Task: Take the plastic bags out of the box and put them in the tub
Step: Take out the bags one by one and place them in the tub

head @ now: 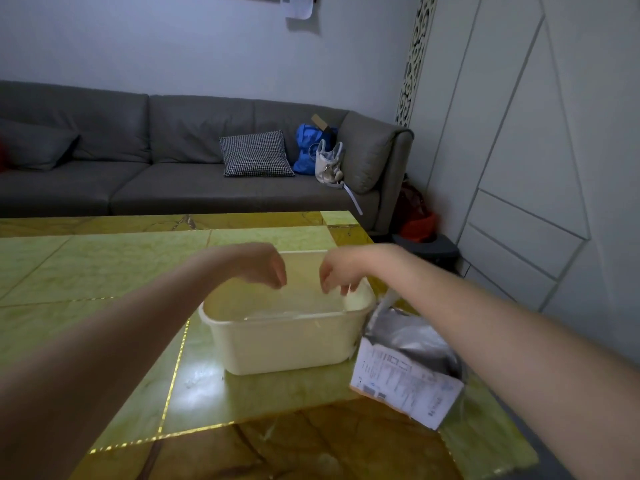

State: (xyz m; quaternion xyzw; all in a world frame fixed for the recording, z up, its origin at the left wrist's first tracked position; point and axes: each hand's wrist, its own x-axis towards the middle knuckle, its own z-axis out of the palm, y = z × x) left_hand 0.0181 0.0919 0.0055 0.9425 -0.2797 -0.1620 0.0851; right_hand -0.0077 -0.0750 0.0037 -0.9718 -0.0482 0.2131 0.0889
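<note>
Both hands, left hand (pixel 268 268) and right hand (pixel 337 271), pinch a clear plastic bag (pixel 304 299) over the tub (pixel 287 341), probably lowering it in; next comes letting go and reaching into the box (pixel 408 362) alongside.

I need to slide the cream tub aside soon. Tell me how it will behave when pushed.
The cream tub looks like thin plastic holding only clear bags, so it is probably light. The table is glossy, so it should slide easily. Its broad flat base makes tipping unlikely, though its walls may flex.
</note>
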